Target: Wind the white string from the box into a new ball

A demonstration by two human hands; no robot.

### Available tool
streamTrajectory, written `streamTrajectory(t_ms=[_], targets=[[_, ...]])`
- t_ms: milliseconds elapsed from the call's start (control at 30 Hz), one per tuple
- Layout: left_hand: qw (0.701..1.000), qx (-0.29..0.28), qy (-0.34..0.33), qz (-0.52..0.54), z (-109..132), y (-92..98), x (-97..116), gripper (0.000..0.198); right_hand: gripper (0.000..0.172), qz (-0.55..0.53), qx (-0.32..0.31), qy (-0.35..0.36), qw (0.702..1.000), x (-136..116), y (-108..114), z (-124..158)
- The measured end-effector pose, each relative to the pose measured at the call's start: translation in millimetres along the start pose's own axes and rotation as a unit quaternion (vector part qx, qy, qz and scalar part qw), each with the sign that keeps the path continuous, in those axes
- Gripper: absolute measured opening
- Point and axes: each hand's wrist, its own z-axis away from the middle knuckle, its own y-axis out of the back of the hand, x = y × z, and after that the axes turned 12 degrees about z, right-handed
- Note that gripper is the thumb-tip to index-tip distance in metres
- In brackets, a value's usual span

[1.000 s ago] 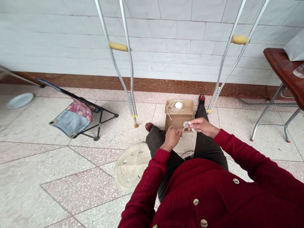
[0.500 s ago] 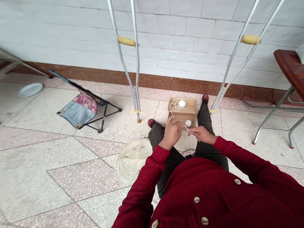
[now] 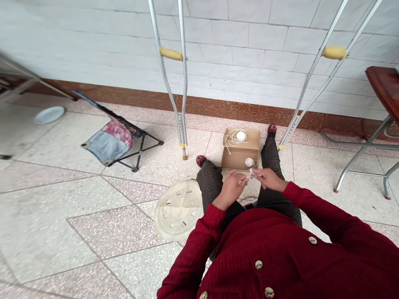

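Over my lap, my left hand [image 3: 233, 189] is closed in a pinch, with a short bit of white cord [image 3: 248, 177] at its fingertips. Close beside it, my right hand [image 3: 268, 179] also pinches the white cord, a small piece showing at its fingers; the details are too small to make out. Just beyond the hands, an open cardboard box [image 3: 235, 160] stands on the floor between my feet. In its far part lies a ball of white cord [image 3: 241, 136] with loose loops around it. A smaller wound ball [image 3: 249, 162] sits in the near part.
A pair of crutches, one left [image 3: 181, 124] and one right [image 3: 291, 126], leans at the tiled wall. A folding stool [image 3: 109, 143] is at the left, near a pale plate [image 3: 50, 115]. A round plastic stool [image 3: 174, 211] stands by my left leg, a brown chair [image 3: 385, 89] at right.
My left hand has come down, nearer to me, away from the box. The cord strand that rose from the box towards it now lies in the box. My right hand has shifted slightly.
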Motion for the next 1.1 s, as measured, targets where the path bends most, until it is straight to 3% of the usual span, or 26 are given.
streamTrajectory(t_ms=[67,133,200,267,333,400,467,500,567,633,733,800,867,900,967,1033,1100], targets=[[0.999,0.034,-0.01,-0.023,-1.3,14.4,-1.1,0.025,0.038,-0.044,-0.101,0.017,0.994,-14.4,-4.9,22.5],[0.999,0.037,-0.015,-0.018,-4.0,17.8,-2.0,0.026,0.042,-0.122,-0.151,0.035,0.98,-34.4,-0.3,38.2],[1.0,0.019,-0.012,0.017,-5.6,8.5,-1.4,0.027,0.049,-0.181,-0.134,0.059,0.973,-49.2,12.0,40.9],[0.998,-0.013,-0.002,0.054,-4.7,-7.4,1.0,0.028,0.059,-0.193,-0.073,0.066,0.976,-50.0,24.8,32.6],[0.997,-0.039,0.005,0.065,-1.5,-20.0,3.7,0.029,0.069,-0.141,-0.018,0.041,0.989,-36.2,30.2,22.2],[0.998,-0.045,-0.003,0.045,2.5,-22.6,4.9,0.03,0.077,-0.055,-0.006,-0.002,0.998,-16.2,24.8,18.6],[1.0,-0.016,-0.018,0.012,5.5,-15.3,3.2,0.029,0.081,-0.016,-0.053,-0.029,0.998,-2.4,13.0,24.9],[1.0,0.002,-0.024,-0.002,6.2,-9.8,1.6,0.028,0.083,-0.026,-0.109,-0.033,0.993,-0.6,7.5,30.6],[0.999,0.029,-0.031,-0.009,5.9,-0.4,-2.4,0.026,0.085,-0.096,-0.226,-0.015,0.969,-7.4,2.4,41.2],[0.999,0.035,-0.028,0.016,3.9,1.8,-5.3,0.027,0.086,-0.192,-0.273,0.026,0.942,-21.7,7.0,44.5],[0.998,0.02,-0.006,0.056,1.6,-9.2,-4.9,0.028,0.087,-0.272,-0.182,0.073,0.942,-32.7,21.2,32.8],[0.999,-0.007,0.001,0.042,2.9,-18.4,-2.4,0.028,0.091,-0.24,-0.118,0.053,0.962,-25.3,24.0,22.6],[0.999,-0.035,-0.005,0.014,6.6,-22.2,-0.3,0.028,0.091,-0.155,-0.093,0.0,0.984,-11.7,18.2,19.0],[0.999,-0.04,-0.01,0.002,8.7,-21.1,0.1,0.027,0.089,-0.113,-0.109,-0.024,0.987,-5.9,13.4,20.9],[0.999,-0.023,-0.02,-0.01,12.4,-14.0,-0.8,0.026,0.08,-0.076,-0.197,-0.042,0.977,-2.1,5.5,30.0],[1.0,0.001,-0.028,0.0,13.7,-4.9,-2.8,0.026,0.073,-0.124,-0.301,-0.011,0.945,-10.5,5.8,40.1],[0.999,0.012,-0.029,0.032,12.1,0.1,-4.2,0.027,0.074,-0.22,-0.319,0.041,0.921,-25.5,15.4,43.5]])
